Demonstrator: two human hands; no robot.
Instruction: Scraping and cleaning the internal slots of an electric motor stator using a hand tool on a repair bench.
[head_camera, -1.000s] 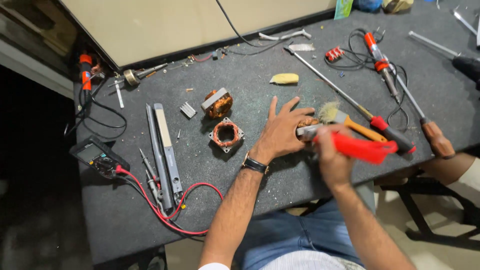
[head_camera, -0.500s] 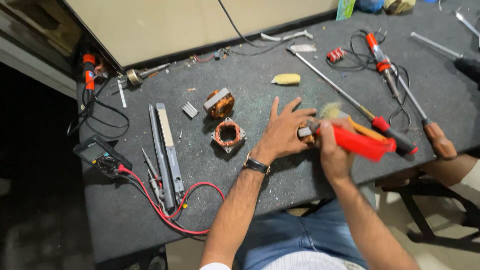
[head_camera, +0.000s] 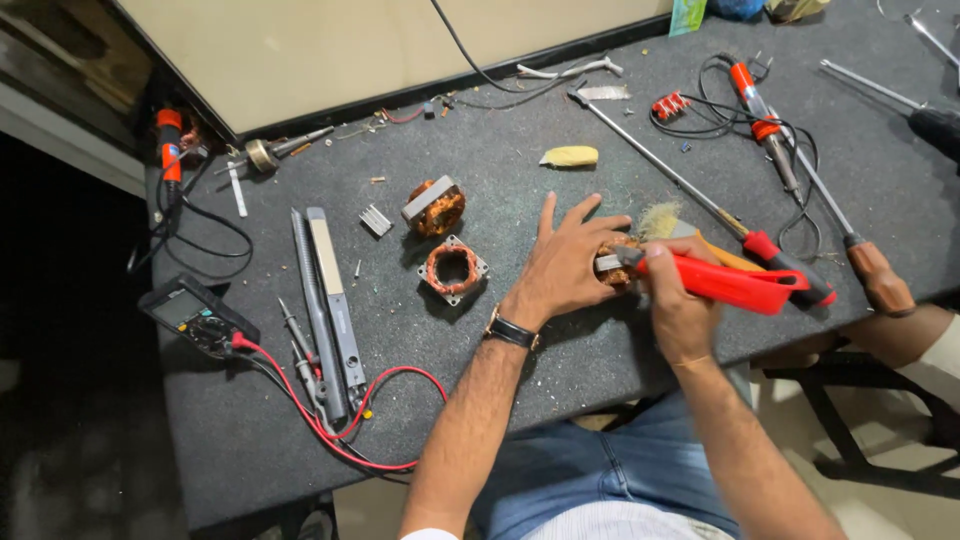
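My left hand (head_camera: 566, 262) lies on the dark table with fingers spread, pinning a small copper-wound motor part (head_camera: 612, 268) under its fingertips. My right hand (head_camera: 676, 300) grips red-handled pliers (head_camera: 728, 283), whose jaws touch that part. A square copper-wound stator (head_camera: 452, 268) sits left of my left hand, and a second wound core (head_camera: 436, 206) lies just behind it. A small brush (head_camera: 662, 220) with pale bristles rests behind the pliers.
A multimeter (head_camera: 196, 316) with red and black leads sits at the left, beside two long grey bars (head_camera: 326, 306). Long screwdrivers (head_camera: 700, 200), a soldering iron (head_camera: 760, 118) and cables lie at the right. Another person's arm (head_camera: 925, 340) rests at the right edge of the table (head_camera: 560, 380).
The pliers in my right hand have shifted slightly left, towards the part under my left hand. My left hand stays put.
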